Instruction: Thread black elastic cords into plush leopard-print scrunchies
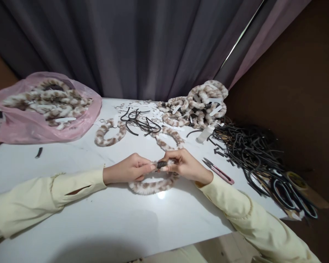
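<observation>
A brown-and-white furry ring (153,187) hangs between my two hands just over the white table. My left hand (133,167) pinches its upper left part between thumb and fingers. On the other side, my right hand (182,165) grips the ring's upper right part. Between my fingertips shows a short, dark ribbed piece (161,164) at the top of the ring. Just beyond my hands lies another furry ring (175,136), and a further one with a white tag (100,139) rests to the left.
A pink bag (90,126) of furry rings stands at the left. Tagged furry rings (205,95) are heaped at the back. Black cords (244,146), a white bottle (205,134) and pink-handled snips (220,173) lie right. Loose dark cords (139,122) lie near the middle back.
</observation>
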`<state>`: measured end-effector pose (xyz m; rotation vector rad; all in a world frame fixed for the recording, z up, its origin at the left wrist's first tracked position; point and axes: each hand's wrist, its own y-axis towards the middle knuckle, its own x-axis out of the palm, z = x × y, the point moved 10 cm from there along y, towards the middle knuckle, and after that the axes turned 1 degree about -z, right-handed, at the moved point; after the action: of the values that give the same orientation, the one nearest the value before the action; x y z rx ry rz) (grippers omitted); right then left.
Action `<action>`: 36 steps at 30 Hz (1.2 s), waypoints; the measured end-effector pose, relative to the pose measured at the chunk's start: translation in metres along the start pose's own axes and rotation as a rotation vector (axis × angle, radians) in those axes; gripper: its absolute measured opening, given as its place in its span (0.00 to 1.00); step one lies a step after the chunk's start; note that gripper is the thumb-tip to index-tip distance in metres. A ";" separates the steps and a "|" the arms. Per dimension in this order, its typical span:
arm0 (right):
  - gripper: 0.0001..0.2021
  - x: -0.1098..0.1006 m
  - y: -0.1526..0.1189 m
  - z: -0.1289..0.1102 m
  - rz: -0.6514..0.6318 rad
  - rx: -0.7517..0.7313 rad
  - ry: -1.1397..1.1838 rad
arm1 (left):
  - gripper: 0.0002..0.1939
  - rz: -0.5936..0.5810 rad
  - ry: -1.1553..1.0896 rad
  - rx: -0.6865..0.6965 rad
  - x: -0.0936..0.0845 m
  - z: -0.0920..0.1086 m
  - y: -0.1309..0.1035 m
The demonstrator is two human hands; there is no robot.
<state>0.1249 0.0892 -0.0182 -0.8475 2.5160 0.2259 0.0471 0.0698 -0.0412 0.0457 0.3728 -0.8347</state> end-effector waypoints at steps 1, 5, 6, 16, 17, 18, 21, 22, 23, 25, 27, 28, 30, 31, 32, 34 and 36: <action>0.13 -0.001 0.000 -0.003 0.011 -0.025 -0.035 | 0.23 0.003 -0.017 -0.023 0.000 -0.002 0.000; 0.13 -0.003 0.000 -0.008 -0.013 -0.055 -0.099 | 0.21 0.015 -0.049 -0.052 -0.003 -0.006 0.001; 0.14 0.000 0.000 -0.006 -0.063 -0.027 -0.069 | 0.21 0.014 -0.049 -0.045 -0.004 -0.005 0.001; 0.09 0.007 0.002 -0.005 -0.101 -0.017 0.079 | 0.23 -0.015 -0.081 -0.043 0.001 -0.004 0.001; 0.08 0.006 0.002 -0.006 -0.074 -0.034 0.063 | 0.23 -0.016 -0.091 -0.047 0.002 -0.004 0.001; 0.07 0.006 0.001 -0.006 -0.048 -0.047 0.046 | 0.23 -0.016 -0.104 -0.051 0.002 -0.005 0.001; 0.06 0.003 0.000 -0.009 0.026 -0.093 -0.021 | 0.22 -0.015 -0.154 -0.059 0.001 -0.007 0.001; 0.06 0.002 -0.001 -0.011 0.044 -0.114 -0.051 | 0.22 -0.014 -0.174 -0.061 0.001 -0.007 0.001; 0.06 0.001 -0.002 -0.014 0.061 -0.140 -0.082 | 0.22 -0.009 -0.195 -0.066 0.000 -0.008 0.001; 0.06 -0.002 -0.003 -0.021 0.099 -0.205 -0.150 | 0.22 0.018 -0.240 -0.077 -0.004 -0.009 0.002; 0.06 -0.005 -0.005 -0.029 0.132 -0.272 -0.210 | 0.22 0.058 -0.298 -0.084 -0.009 -0.010 0.003; 0.06 -0.006 -0.006 -0.033 0.143 -0.306 -0.235 | 0.22 0.073 -0.330 -0.086 -0.011 -0.010 0.004; 0.07 -0.005 -0.007 -0.039 0.147 -0.366 -0.281 | 0.22 0.080 -0.393 -0.094 -0.012 -0.011 0.005; 0.08 -0.003 -0.008 -0.041 0.148 -0.393 -0.304 | 0.22 0.077 -0.418 -0.101 -0.011 -0.011 0.005; 0.08 -0.002 -0.009 -0.043 0.153 -0.417 -0.328 | 0.21 0.072 -0.438 -0.112 -0.010 -0.012 0.005; 0.08 0.001 -0.010 -0.044 0.162 -0.453 -0.368 | 0.21 0.065 -0.469 -0.132 -0.008 -0.013 0.005; 0.08 0.003 -0.011 -0.045 0.164 -0.471 -0.398 | 0.20 0.063 -0.488 -0.146 -0.006 -0.014 0.004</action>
<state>0.1118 0.0656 0.0192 -0.6769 2.1773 0.9699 0.0421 0.0796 -0.0522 -0.2769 -0.0292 -0.7262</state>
